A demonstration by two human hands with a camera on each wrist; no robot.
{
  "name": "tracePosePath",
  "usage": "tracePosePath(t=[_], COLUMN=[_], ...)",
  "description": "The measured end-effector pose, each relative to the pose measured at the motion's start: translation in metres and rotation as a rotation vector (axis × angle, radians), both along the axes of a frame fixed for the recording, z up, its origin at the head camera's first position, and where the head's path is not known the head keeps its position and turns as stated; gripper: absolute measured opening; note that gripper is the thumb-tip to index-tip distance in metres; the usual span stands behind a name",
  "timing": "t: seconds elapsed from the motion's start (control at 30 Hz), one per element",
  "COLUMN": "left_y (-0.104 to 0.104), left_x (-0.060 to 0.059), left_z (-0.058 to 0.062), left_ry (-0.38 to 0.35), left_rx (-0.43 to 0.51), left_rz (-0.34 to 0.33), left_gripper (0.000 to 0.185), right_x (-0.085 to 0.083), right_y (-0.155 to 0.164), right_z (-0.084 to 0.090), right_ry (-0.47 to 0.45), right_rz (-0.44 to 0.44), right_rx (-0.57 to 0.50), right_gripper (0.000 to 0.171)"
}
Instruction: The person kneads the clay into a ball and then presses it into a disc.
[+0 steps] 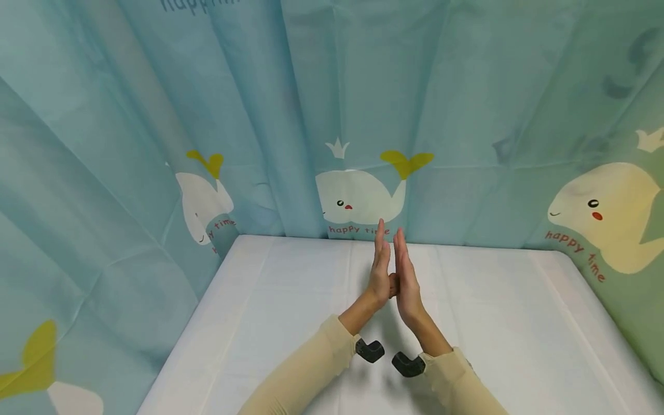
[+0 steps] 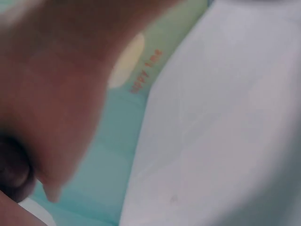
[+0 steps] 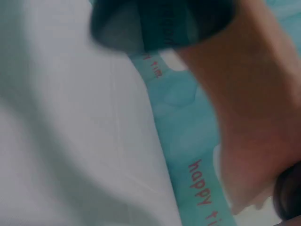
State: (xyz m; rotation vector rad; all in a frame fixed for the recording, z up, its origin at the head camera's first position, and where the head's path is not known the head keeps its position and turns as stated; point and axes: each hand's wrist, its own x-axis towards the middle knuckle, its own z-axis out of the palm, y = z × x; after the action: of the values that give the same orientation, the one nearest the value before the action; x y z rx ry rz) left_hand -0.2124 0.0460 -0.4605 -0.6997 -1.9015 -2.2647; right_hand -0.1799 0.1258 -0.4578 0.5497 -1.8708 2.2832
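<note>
Above the table, my left hand (image 1: 381,279) and right hand (image 1: 408,288) face each other palm to palm, with straight fingers pointing away from me. A small dark brown rounded thing (image 1: 393,285) sits between the lower palms; its kind is not clear. Its dark, rounded side (image 2: 14,172) also shows at the left edge of the left wrist view. In the right wrist view the dark thing (image 3: 289,193) is cut by the right edge. The fingertips stand slightly apart. Most of the thing is hidden by the palms.
A white table (image 1: 290,300) lies beneath the hands. Blue-green curtains (image 1: 467,115) with white whales hang behind it and at both sides. Small black devices, one on the left cuff (image 1: 369,350) and one on the right cuff (image 1: 408,365), stick out inward.
</note>
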Motion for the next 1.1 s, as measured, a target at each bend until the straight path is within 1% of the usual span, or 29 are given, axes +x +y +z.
tracePosePath(t=[0.1, 0.17, 0.3, 0.43, 0.5, 0.6, 0.67, 0.7, 0.77, 0.83, 0.9, 1.0, 1.1], left_y=[-0.001, -0.001, 0.000, 0.000, -0.001, -0.002, -0.001, -0.001, 0.000, -0.001, -0.002, -0.004, -0.007], left_x=[-0.002, -0.002, 0.007, 0.016, 0.020, 0.026, 0.028, 0.029, 0.027, 0.023, 0.019, 0.012, 0.006], left_z=[-0.006, -0.008, -0.007, -0.002, 0.000, -0.001, -0.001, -0.001, 0.001, 0.002, 0.003, 0.000, -0.004], left_ry=[-0.015, -0.019, -0.011, -0.012, -0.029, -0.056, -0.067, -0.065, -0.057, -0.045, -0.038, -0.031, -0.033], left_rx=[0.006, -0.025, -0.080, -0.106, -0.116, -0.103, -0.095, -0.095, -0.100, -0.100, -0.084, -0.056, -0.049], left_rz=[0.003, 0.008, -0.003, -0.041, -0.078, -0.141, -0.162, -0.153, -0.111, -0.058, -0.021, -0.002, 0.012], left_gripper=[0.063, 0.064, 0.065, 0.063, 0.063, 0.063, 0.065, 0.065, 0.065, 0.065, 0.063, 0.061, 0.060], right_x=[0.001, 0.000, -0.002, -0.006, -0.008, -0.012, -0.014, -0.014, -0.012, -0.009, -0.006, -0.002, 0.001], right_y=[0.000, 0.000, 0.002, 0.008, 0.012, 0.018, 0.021, 0.021, 0.018, 0.013, 0.006, -0.002, -0.004], right_z=[0.003, 0.005, 0.007, 0.007, 0.007, 0.008, 0.008, 0.007, 0.006, 0.005, 0.004, 0.005, 0.006], right_ry=[0.002, 0.000, -0.023, -0.069, -0.087, -0.100, -0.104, -0.111, -0.118, -0.117, -0.102, -0.067, -0.061], right_rz=[-0.010, -0.024, -0.063, -0.085, -0.085, -0.091, -0.098, -0.096, -0.086, -0.056, -0.028, 0.014, 0.028], right_rx=[0.013, 0.016, 0.016, 0.000, -0.016, -0.048, -0.056, -0.056, -0.040, -0.019, -0.001, -0.001, -0.014], right_gripper=[0.059, 0.058, 0.057, 0.058, 0.059, 0.062, 0.061, 0.061, 0.060, 0.061, 0.062, 0.063, 0.063])
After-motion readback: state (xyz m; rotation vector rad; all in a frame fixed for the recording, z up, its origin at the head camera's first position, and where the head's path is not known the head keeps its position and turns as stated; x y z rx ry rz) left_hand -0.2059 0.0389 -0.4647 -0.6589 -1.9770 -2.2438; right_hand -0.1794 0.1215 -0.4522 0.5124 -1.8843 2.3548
